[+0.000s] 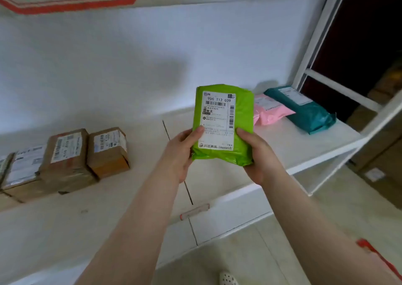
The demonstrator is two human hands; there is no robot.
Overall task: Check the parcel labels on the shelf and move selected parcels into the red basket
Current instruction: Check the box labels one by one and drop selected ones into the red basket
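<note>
From the head camera, both bare hands hold a lime-green parcel (pixel 224 125) upright above the front edge of the white shelf (pixel 282 145). It is a soft, glossy plastic mailer bag, roughly rectangular with rounded, slightly puffed corners and creases along its lower edge. A white paper label (pixel 218 119) covers most of its front, printed with barcodes and the code "900 T12 039". The left hand (pixel 180 152) grips the bag's lower left side, thumb pressed flat on the label and the other fingers curled behind it, out of sight. The right hand (pixel 258 154) clasps the lower right corner, thumb laid along the right edge, fingers wrapped underneath. On the shelf to the right lie a pink mailer bag (pixel 272 112), smooth and shiny, and just beside it a teal mailer bag (pixel 304 110), longer and fuller, each with a white label; the two appear to touch. Well apart on the left stand brown cardboard boxes: a larger box (pixel 67 158) with tape and a white label on top, a smaller box (pixel 108 150) touching it, and a flatter box (pixel 21 169) partly cut off at the picture's edge. At the lower right corner a strip of red plastic, the rim of the red basket (pixel 378 256), shows past the right forearm above the pale tiled floor (pixel 250 252).
</note>
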